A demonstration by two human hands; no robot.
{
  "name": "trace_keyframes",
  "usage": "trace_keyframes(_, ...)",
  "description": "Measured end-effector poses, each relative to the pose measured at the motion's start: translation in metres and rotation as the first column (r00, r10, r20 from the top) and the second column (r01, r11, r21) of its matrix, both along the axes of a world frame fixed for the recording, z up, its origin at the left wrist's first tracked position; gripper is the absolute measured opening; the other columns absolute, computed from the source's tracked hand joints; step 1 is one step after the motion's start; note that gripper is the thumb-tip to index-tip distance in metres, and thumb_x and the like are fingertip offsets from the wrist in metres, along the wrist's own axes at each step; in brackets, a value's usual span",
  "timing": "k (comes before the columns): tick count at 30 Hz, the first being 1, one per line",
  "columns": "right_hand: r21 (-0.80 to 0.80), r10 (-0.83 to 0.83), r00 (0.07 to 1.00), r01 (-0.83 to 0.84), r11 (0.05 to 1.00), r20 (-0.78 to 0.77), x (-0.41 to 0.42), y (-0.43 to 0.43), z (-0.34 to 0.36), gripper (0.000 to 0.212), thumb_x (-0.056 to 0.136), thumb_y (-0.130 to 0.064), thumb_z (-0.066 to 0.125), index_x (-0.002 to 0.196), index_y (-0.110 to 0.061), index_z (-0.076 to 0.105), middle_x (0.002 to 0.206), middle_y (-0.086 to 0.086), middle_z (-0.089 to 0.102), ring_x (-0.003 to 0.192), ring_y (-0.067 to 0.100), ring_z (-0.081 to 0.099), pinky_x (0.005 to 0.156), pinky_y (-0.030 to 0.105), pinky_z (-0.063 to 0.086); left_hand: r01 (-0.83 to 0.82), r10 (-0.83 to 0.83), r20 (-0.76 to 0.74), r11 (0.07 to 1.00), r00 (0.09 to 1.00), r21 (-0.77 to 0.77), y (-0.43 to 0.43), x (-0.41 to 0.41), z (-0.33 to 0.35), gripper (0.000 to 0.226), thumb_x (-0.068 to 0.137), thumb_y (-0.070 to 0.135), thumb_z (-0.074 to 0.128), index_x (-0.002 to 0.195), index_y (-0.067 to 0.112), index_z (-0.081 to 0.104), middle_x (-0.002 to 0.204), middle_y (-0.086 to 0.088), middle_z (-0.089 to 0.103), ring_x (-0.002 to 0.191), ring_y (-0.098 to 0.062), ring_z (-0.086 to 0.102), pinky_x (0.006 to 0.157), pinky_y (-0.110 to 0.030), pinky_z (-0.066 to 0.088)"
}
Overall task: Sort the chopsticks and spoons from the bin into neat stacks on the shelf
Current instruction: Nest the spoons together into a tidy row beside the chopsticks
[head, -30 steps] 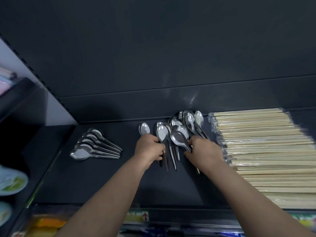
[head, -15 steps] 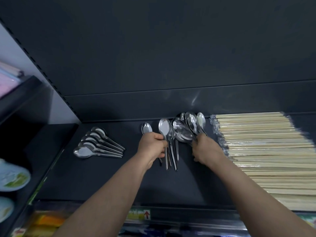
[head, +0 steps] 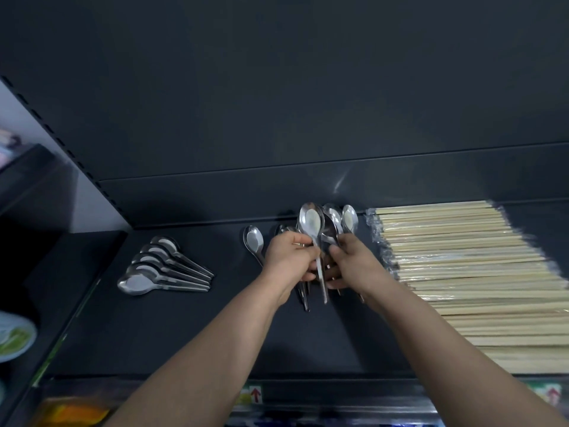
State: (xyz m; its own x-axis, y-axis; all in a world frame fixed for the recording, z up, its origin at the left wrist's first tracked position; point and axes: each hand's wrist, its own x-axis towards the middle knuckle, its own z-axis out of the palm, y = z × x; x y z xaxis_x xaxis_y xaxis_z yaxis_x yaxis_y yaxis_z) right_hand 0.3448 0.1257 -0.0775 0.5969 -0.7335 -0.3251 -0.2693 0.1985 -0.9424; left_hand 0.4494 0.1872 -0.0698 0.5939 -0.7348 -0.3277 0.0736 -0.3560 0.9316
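Spoons (head: 320, 229) bunched in fingers of left hand (head: 289, 260) and right hand (head: 354, 266), over dark shelf (head: 184, 328); chopsticks (head: 468, 266) right

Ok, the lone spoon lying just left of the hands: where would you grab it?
Probably by the handle, from the near side. The lone spoon lies bowl up with its handle slanting toward the left hand, so a pinch there looks easiest.
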Motion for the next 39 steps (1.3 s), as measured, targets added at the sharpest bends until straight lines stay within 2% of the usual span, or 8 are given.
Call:
trace_keyframes(4,0.029,-0.001,0.999,-0.001,1.000,0.040,0.003,0.008,0.003,0.015,0.104,-0.017,0.034,0.118,-0.017,0.040,0.079,0.003,0.061,0.056,0.011,0.061,0.047,0.027,0.054,-0.034,0.034,-0.019,0.999,0.999,-0.015,-0.003,-0.002,0.002,0.015,0.088,0.003,0.066,0.085,0.013,0.055,0.077,-0.008,0.063,0.052,-0.010,0.056,0.042,-0.021,0.050)
trace_keyframes(10,0.023,0.030,0.997,-0.032,0.999,0.065,0.001,0.007,0.003,0.016,0.104,-0.022,0.038,0.116,-0.018,0.048,0.080,-0.001,0.056,0.047,0.007,0.037,0.036,0.016,0.026,-0.074,0.071,0.058,0.996,0.996,0.049,0.007,0.014,0.000,0.029,0.078,0.032,0.080,0.089,0.018,0.057,0.079,0.000,0.067,0.064,-0.007,0.059,0.049,-0.021,0.047)
trace_keyframes(19,-0.101,0.339,0.937,-0.347,0.932,-0.089,0.004,0.008,0.006,0.027,0.102,-0.037,0.039,0.122,-0.020,0.045,0.076,-0.003,0.050,0.042,0.000,0.040,0.040,0.016,0.030,-0.064,0.063,-0.011,0.992,0.998,-0.106,0.026,0.032,-0.001,0.004,0.092,0.016,0.066,0.096,0.014,0.066,0.089,0.003,0.068,0.078,-0.009,0.060,0.060,-0.021,0.051)
trace_keyframes(23,-0.357,0.360,0.827,-0.524,0.773,-0.432,0.017,0.006,0.005,0.049,0.099,-0.049,0.034,0.141,-0.023,0.033,0.121,0.000,0.060,0.106,0.013,0.060,0.094,0.034,0.047,-0.071,0.064,-0.079,0.993,0.995,-0.092,0.039,0.042,-0.001,0.021,0.094,0.025,0.063,0.112,0.014,0.064,0.102,0.003,0.067,0.087,-0.011,0.061,0.065,-0.023,0.051)
trace_keyframes(26,-0.393,0.318,0.774,-0.573,0.720,-0.547,0.030,0.018,0.009,0.050,0.100,-0.048,0.031,0.145,-0.025,0.026,0.135,0.004,0.054,0.122,0.026,0.051,0.099,0.035,0.040,-0.114,0.107,-0.083,0.990,0.991,-0.085,0.049,0.053,-0.002,0.013,0.093,0.027,0.064,0.104,0.019,0.064,0.097,0.003,0.068,0.081,-0.010,0.061,0.062,-0.024,0.051)
trace_keyframes(32,-0.339,0.383,0.792,-0.566,0.751,-0.475,0.062,0.053,0.009,0.024,0.101,-0.035,0.034,0.123,-0.031,0.041,0.096,-0.008,0.065,0.079,0.018,0.066,0.079,0.039,0.056,-0.171,0.170,-0.029,0.984,0.985,-0.039,0.078,0.085,-0.004,0.020,0.088,0.022,0.070,0.105,0.017,0.063,0.091,0.003,0.068,0.074,-0.008,0.061,0.059,-0.023,0.050)
trace_keyframes(35,-0.283,0.409,0.830,-0.524,0.803,-0.379,0.078,0.068,0.009,0.021,0.102,-0.027,0.034,0.120,-0.034,0.045,0.094,-0.003,0.064,0.068,0.014,0.060,0.061,0.029,0.052,-0.168,0.167,-0.026,0.985,0.986,-0.031,0.095,0.100,-0.006,0.016,0.088,0.027,0.071,0.101,0.021,0.065,0.088,0.006,0.068,0.074,-0.008,0.060,0.059,-0.022,0.050)
trace_keyframes(39,-0.319,0.345,0.856,-0.475,0.820,-0.385,0.098,0.087,0.004,0.026,0.102,-0.030,0.036,0.104,-0.020,0.060,0.092,0.002,0.068,0.061,0.014,0.060,0.064,0.033,0.051,-0.180,0.180,-0.017,0.983,0.983,-0.016,0.110,0.121,-0.012,0.004,0.091,0.027,0.067,0.091,0.023,0.066,0.089,0.002,0.070,0.068,-0.008,0.058,0.056,-0.023,0.048)
